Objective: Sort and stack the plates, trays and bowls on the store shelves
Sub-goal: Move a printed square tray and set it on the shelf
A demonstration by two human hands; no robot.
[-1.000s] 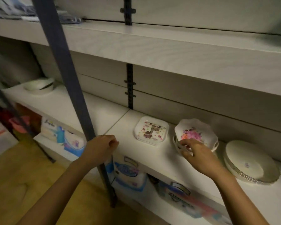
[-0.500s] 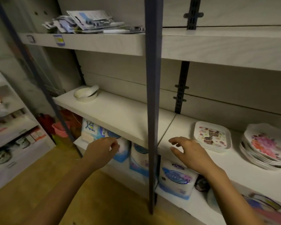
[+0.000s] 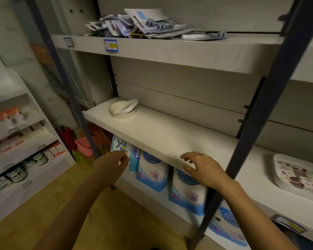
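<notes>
A white bowl (image 3: 122, 110) with another white piece leaning inside it stands at the far left end of the middle shelf (image 3: 166, 134). A stack of square patterned trays (image 3: 298, 175) lies at the right edge of the view on the same shelf level. My left hand (image 3: 111, 164) hovers in front of the shelf edge, fingers loosely curled, holding nothing. My right hand (image 3: 202, 167) is at the shelf's front edge with fingers spread and nothing in it.
A dark blue upright post (image 3: 260, 112) crosses the right side; another post (image 3: 65, 76) stands at the left. Packaged goods (image 3: 146, 22) pile on the top shelf. Blue-and-white packs (image 3: 152, 172) fill the shelf below. A pink basket (image 3: 84, 146) sits on the floor.
The view has swung left: the flowered plates have left the frame and the bowl now sits near the middle. My right hand let go of the flowered plate and moved left along the shelf edge.
</notes>
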